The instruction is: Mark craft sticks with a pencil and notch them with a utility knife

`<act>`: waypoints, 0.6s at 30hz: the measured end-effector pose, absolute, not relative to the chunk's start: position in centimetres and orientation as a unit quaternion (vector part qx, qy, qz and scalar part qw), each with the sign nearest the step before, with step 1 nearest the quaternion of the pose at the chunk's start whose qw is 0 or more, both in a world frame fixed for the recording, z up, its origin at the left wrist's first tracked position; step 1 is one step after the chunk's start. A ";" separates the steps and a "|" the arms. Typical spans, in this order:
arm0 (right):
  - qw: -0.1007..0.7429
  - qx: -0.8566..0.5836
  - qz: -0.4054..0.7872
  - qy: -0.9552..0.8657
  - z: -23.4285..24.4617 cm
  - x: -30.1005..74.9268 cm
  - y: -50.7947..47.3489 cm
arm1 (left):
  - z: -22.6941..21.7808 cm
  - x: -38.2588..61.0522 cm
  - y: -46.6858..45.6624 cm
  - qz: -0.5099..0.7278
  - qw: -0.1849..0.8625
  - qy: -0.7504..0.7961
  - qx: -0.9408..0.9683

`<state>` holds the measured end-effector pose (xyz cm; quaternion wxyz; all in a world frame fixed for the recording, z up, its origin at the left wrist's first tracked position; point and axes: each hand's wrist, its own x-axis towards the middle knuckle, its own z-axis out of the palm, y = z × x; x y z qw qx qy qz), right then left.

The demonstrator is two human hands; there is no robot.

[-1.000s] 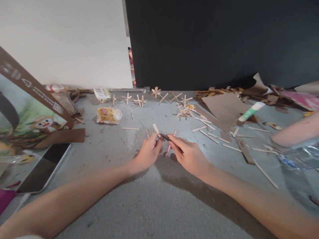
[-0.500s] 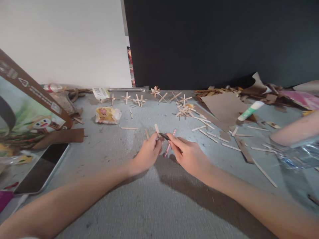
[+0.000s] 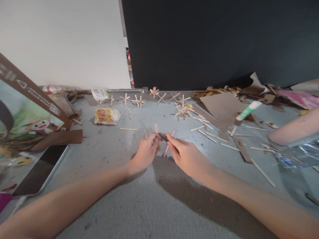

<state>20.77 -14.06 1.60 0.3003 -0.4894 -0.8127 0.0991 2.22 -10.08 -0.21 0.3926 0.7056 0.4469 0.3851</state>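
In the middle of the table, my left hand (image 3: 147, 151) pinches a short wooden craft stick (image 3: 156, 128), whose pale end points up past the fingers. My right hand (image 3: 188, 154) is closed around a dark, narrow tool (image 3: 163, 136); its tip meets the stick at my left fingertips. The fingers cover most of the tool, so its kind is unclear. A pink-striped stick (image 3: 166, 150) lies on the table below it, partly behind my right fingers. Another bit of craft stick (image 3: 146, 134) shows just left of my left hand.
Several crossed craft-stick shapes (image 3: 161, 98) stand along the back. Loose craft sticks (image 3: 207, 136), cardboard (image 3: 221, 108) and a glue stick (image 3: 249, 110) lie right, near a clear plastic container (image 3: 299, 156) and another arm (image 3: 294, 127). At left are a phone (image 3: 41, 169), a snack packet (image 3: 106, 116) and a printed bag (image 3: 30, 99).
Both hands stay together on the craft stick, with only small finger shifts. The whole view has slid slightly.
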 end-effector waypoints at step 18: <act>0.363 -0.477 0.426 -0.678 1.4 20.1 -14.1 | -0.1 2.2 -10.0 0.372 0.435 0.440 0.692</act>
